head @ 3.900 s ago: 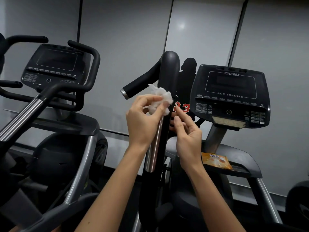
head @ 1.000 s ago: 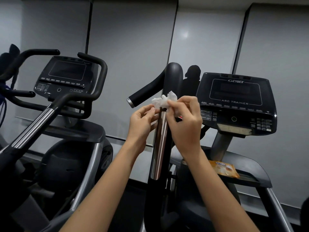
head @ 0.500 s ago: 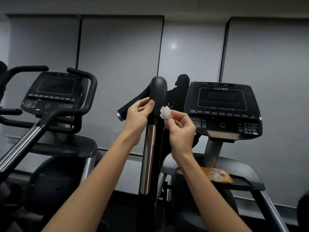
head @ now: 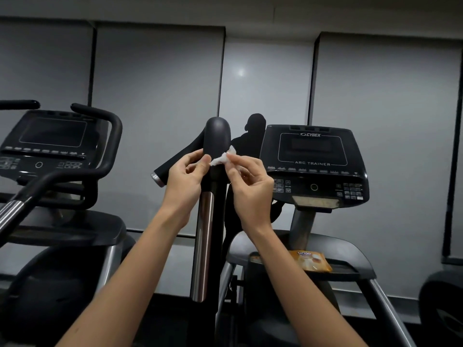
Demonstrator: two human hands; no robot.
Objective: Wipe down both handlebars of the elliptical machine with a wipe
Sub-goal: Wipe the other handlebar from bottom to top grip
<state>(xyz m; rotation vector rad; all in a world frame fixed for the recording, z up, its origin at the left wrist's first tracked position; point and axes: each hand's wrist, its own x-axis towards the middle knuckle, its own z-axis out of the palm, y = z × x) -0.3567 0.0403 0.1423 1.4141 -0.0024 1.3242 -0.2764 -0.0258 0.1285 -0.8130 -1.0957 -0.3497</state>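
Observation:
A black upright handlebar (head: 216,139) of the elliptical stands in the middle of the view, with a steel sleeve lower down and a side grip pointing down-left. A small crumpled white wipe (head: 223,157) lies against the handlebar's front, just below its rounded top. My left hand (head: 186,181) pinches the wipe's left end with thumb and forefinger. My right hand (head: 250,184) pinches its right end. Both hands sit on either side of the bar. The machine's second handlebar is not in view.
The Cybex Arc Trainer console (head: 313,164) is to the right of the bar. An orange pack of wipes (head: 312,261) lies on the black shelf (head: 350,264) below it. A second machine with a console (head: 50,141) and curved bars stands on the left.
My left hand has left the handlebar and taken the wipe's left end. The wipe, balled up in my right hand before, is now held between both hands against the bar. The view has tilted upward.

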